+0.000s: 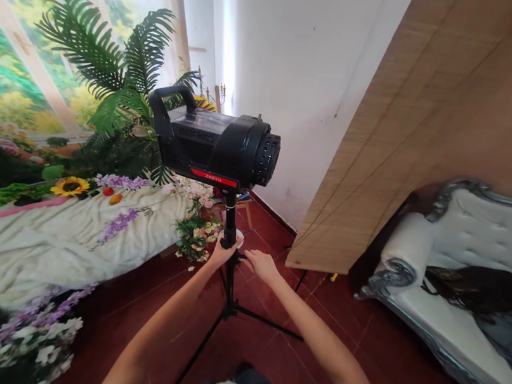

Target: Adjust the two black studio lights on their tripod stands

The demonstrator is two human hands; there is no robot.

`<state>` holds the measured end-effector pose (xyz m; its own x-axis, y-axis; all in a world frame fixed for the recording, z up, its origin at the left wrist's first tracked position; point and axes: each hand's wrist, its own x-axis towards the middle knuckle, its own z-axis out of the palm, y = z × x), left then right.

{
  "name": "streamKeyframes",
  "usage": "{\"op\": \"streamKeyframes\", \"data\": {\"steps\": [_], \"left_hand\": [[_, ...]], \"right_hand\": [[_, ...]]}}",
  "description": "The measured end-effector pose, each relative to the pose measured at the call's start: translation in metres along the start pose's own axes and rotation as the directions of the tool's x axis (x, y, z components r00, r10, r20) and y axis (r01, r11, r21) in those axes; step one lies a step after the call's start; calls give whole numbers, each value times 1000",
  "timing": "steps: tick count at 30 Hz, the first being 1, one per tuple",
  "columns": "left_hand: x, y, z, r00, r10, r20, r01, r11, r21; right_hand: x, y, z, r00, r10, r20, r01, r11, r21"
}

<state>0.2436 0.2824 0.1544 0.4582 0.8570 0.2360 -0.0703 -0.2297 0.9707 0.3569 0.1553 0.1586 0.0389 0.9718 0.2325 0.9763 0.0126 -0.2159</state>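
A black studio light [214, 147] with a top handle and a red label is mounted on a black light stand [231, 288]. My left hand [225, 251] is wrapped round the stand's upright pole, a little below the light. Beside it, my right hand [261, 265] has its fingers closed at a small dark knob [242, 256] on the stand's collar. Those fingers partly cover the knob. The stand's legs are spread on the red tiled floor [269, 361].
On the left, a bed-like surface with a cream blanket [132, 250] holds artificial flowers and a sunflower [71, 186]. Behind the light stands a palm plant [126, 63]. A hanging bamboo blind [360, 169] and a white tufted sofa [485, 233] with dark cloth are to the right.
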Motion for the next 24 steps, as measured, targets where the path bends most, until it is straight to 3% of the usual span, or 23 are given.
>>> {"op": "streamKeyframes", "data": {"steps": [10, 15, 20, 24], "left_hand": [[-17, -25, 2, 988, -134, -77, 132, 991, -33], [-17, -28, 6, 987, -137, -84, 133, 990, -49], [-20, -18, 7, 982, -175, -72, 171, 983, -63], [-23, -12, 8, 984, -177, -35, 173, 980, -95]], "right_hand": [[-5, -6, -13, 997, 64, 45, -62, 997, -54], [-8, -9, -14, 992, 122, 32, -122, 992, -22], [-7, -10, -3, 982, 189, 8, -189, 974, 127], [-1, -8, 12, 954, 298, 23, -283, 875, 392]]}}
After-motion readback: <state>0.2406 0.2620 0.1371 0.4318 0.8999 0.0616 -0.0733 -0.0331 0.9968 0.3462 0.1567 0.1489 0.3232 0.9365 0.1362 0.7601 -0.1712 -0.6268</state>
